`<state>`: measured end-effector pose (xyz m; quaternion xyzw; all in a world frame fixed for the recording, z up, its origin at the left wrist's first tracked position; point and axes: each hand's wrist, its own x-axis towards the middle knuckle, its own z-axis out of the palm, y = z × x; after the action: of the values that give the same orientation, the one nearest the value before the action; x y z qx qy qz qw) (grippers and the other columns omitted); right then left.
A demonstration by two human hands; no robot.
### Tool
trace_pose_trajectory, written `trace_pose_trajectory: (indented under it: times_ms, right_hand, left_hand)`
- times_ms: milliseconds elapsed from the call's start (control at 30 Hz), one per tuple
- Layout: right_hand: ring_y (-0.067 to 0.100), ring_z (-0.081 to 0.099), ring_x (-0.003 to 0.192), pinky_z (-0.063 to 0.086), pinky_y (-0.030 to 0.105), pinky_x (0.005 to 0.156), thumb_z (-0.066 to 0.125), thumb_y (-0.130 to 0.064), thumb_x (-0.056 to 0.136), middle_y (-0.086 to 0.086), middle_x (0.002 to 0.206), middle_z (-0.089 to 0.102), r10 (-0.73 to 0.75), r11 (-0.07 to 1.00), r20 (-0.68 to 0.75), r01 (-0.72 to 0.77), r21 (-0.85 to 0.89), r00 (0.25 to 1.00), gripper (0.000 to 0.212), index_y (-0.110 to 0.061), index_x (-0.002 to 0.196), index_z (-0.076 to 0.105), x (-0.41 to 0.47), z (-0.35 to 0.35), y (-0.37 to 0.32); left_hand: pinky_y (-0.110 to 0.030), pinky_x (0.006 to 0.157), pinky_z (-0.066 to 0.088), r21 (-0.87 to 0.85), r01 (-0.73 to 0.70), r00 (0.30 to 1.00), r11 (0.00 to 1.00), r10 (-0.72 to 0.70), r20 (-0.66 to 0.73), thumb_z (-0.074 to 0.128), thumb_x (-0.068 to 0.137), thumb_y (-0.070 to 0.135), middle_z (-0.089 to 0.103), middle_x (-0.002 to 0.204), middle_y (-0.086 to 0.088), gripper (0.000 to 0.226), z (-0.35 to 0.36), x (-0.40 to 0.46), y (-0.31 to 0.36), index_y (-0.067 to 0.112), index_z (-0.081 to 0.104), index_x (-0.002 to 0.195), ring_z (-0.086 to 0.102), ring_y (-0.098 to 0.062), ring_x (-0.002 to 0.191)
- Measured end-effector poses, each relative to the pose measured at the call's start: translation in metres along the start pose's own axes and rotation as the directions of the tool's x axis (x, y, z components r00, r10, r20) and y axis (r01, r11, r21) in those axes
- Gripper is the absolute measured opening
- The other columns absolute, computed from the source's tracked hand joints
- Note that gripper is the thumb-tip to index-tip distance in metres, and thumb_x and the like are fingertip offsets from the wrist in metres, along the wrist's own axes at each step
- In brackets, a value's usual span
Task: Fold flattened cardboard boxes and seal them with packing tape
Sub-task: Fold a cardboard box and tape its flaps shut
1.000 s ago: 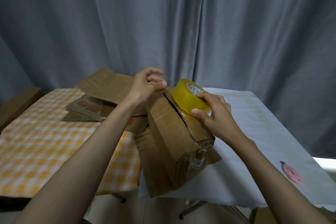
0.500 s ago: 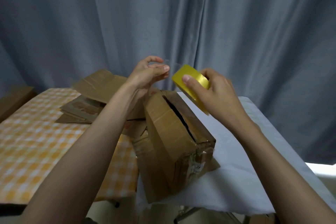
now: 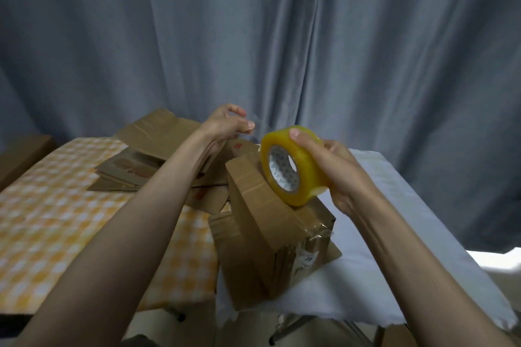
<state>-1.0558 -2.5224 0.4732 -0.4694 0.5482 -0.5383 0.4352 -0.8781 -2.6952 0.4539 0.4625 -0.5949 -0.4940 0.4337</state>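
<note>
1. Our right hand (image 3: 335, 169) grips the tape roll (image 3: 293, 165), now turned so its core faces us, where half a second ago we saw it edge-on.
2. Our left hand (image 3: 225, 125) pinches what looks like the clear tape end, and has drawn away from the roll.
3. The box (image 3: 270, 222) stands on the desk (image 3: 400, 205) under the roll, its top seam hidden.
4. We judge a strip is being drawn out for that seam.

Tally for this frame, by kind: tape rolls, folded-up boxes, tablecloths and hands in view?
Tape roll: 1
Folded-up box: 1
Tablecloths: 2, checked and white
Hands: 2, left and right
Total: 6
</note>
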Motion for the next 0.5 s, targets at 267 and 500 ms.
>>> trace_pose_trajectory:
  times_ms: [267, 500]
  right_hand:
    - [0.014, 0.062, 0.098, 0.054, 0.04, 0.086, 0.077, -0.049, 0.073, -0.003, 0.104, 0.064, -0.289, 0.923, -0.299, 0.182, -0.34, 0.909, 0.052, -0.025, 0.113, 0.054, -0.022, 0.011, 0.095]
    - [0.02, 0.06, 0.102, 0.048, 0.055, 0.094, 0.06, -0.054, 0.073, -0.009, 0.104, 0.061, -0.335, 0.933, -0.56, 0.182, -0.311, 0.758, 0.052, -0.028, 0.117, 0.054, -0.025, 0.033, 0.112]
  left_hand:
    - [-0.04, 0.089, 0.056, -0.124, 0.17, 0.984, 0.978, -0.162, 0.072, 0.069, 0.09, 0.001, 0.069, 0.095, -0.013, 0.04, 0.012, -0.005, -0.039, 0.006, 0.052, 0.126, 0.069, -0.023, 0.087]
    - [-0.036, 0.09, 0.057, -0.225, 0.189, 0.981, 0.956, -0.172, 0.094, 0.066, 0.09, -0.005, 0.067, 0.094, -0.012, 0.033, 0.014, -0.006, -0.032, 0.008, 0.054, 0.117, 0.069, -0.021, 0.083]
